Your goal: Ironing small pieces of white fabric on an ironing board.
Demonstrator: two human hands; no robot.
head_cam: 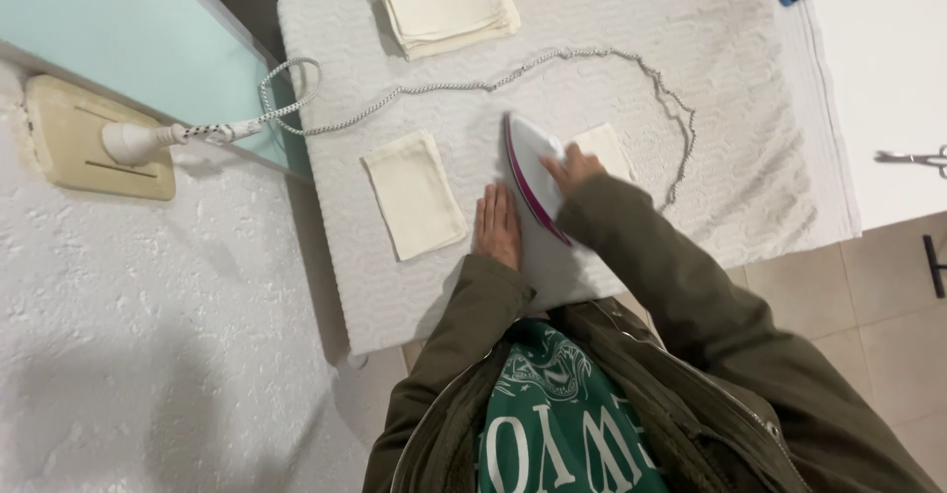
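**Ironing small cloths on a towel-covered top**

Here, the right hand is wrapped around the handle of a white and magenta iron, which sits on a cream cloth near the middle of the white towel covering the work surface. Only a corner of that cloth shows past the iron. The left hand lies flat on the towel just beside the iron's near edge, fingers together, holding nothing.

A 2nd cream cloth lies flat to the left, apart from the iron, and a folded stack of cloths sits at the far edge. The braided cord loops round behind the iron & runs to a plug in the wall socket.

To do this well, imo: keep the flat hand clear of the soleplate, glide w/ steady strokes rather than parking in one spot, and mind the cord loop so it doesn't drag across the cloth. Scissors lie on the surface at right.
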